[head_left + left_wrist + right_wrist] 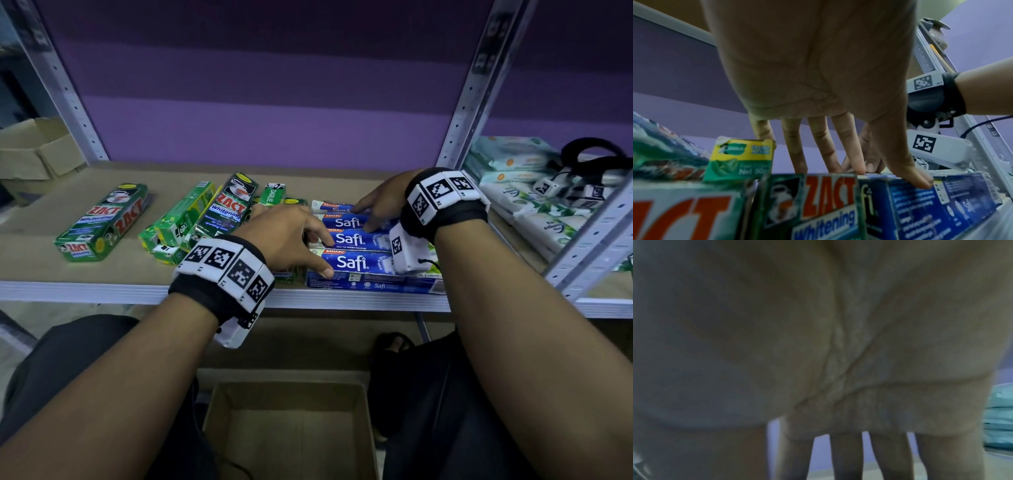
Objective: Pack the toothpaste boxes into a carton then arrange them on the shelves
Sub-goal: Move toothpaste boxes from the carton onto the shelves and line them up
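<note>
Several blue Safi toothpaste boxes lie side by side on the shelf, right of centre. My left hand rests its spread, straight fingers on their left ends, the thumb on the front box. My right hand lies over the rear Safi boxes, fingers extended and touching them. In the right wrist view the palm fills the frame with straight fingers below. Green Zact boxes and small green Darlie boxes lie further left. A brown carton stands open on the floor below.
Grey perforated uprights frame the shelf bay. Soft white and teal packs with a black strap fill the bay to the right. Another cardboard carton sits at the far left. My legs flank the floor carton.
</note>
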Action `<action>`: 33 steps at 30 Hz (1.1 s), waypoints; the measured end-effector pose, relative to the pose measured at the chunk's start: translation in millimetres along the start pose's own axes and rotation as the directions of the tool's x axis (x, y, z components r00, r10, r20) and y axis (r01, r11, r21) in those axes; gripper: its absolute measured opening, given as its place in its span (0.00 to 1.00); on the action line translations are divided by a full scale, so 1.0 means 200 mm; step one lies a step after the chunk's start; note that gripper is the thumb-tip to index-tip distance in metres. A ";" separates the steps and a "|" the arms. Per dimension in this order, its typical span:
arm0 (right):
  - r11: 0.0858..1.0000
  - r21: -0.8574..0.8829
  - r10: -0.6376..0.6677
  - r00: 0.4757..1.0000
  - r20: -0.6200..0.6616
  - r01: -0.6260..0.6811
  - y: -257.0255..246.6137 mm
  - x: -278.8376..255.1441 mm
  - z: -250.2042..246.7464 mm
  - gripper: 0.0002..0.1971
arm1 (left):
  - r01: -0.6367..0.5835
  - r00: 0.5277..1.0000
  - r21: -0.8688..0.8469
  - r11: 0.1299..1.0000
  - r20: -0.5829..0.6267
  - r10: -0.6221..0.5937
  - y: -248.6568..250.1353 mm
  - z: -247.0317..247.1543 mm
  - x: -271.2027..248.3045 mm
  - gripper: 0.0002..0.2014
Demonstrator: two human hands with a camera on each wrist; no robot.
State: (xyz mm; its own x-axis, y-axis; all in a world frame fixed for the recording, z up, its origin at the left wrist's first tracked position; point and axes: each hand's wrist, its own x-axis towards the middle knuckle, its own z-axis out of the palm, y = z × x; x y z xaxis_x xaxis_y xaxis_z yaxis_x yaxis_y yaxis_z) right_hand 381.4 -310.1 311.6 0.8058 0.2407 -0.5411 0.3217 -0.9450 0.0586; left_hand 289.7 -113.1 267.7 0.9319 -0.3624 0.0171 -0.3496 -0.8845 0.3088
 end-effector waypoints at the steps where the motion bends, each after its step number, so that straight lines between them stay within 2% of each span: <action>1: 0.999 0.052 -0.016 1.000 0.002 0.016 0.00 -0.03 0.01 0.32 | 0.000 1.000 -0.004 1.000 0.008 0.000 0.00 0.00 0.00 0.28; 6: 0.987 0.159 -0.013 1.000 0.022 0.009 0.03 -0.17 0.08 0.46 | 0.027 1.000 0.011 1.000 0.014 -0.027 0.01 0.00 0.00 0.29; 10: 0.992 0.126 0.011 0.998 0.058 -0.018 0.06 -0.23 0.16 0.58 | 0.046 0.998 0.022 0.999 0.030 -0.047 0.02 -0.01 0.00 0.28; 14: 0.998 0.066 0.014 0.999 0.051 -0.017 0.08 -0.24 0.25 0.63 | 0.039 0.999 0.028 0.999 0.029 -0.040 0.03 -0.01 0.00 0.27; 22: 0.994 0.112 0.006 0.998 -0.068 0.002 0.13 -0.24 0.32 0.60 | 0.041 0.999 0.054 0.998 0.016 -0.042 0.03 -0.01 0.00 0.28; 29: 0.989 0.145 0.001 1.000 -0.030 0.004 0.13 -0.22 0.30 0.60 | 0.024 1.000 0.079 0.997 0.012 -0.025 0.04 0.00 0.00 0.27; 33: 0.974 0.227 -0.008 0.999 -0.046 0.018 0.13 -0.23 0.30 0.57 | 0.011 1.000 0.053 0.999 0.015 -0.012 0.04 -0.01 -0.01 0.28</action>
State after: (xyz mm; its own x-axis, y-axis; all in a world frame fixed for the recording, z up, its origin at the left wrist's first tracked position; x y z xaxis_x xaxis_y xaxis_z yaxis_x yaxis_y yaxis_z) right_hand 323.0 -359.3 288.4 0.8252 0.2582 -0.5024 0.2151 -0.9660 -0.1432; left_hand 284.7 -117.9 271.7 0.9345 -0.3560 -0.0004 -0.3439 -0.9028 0.2583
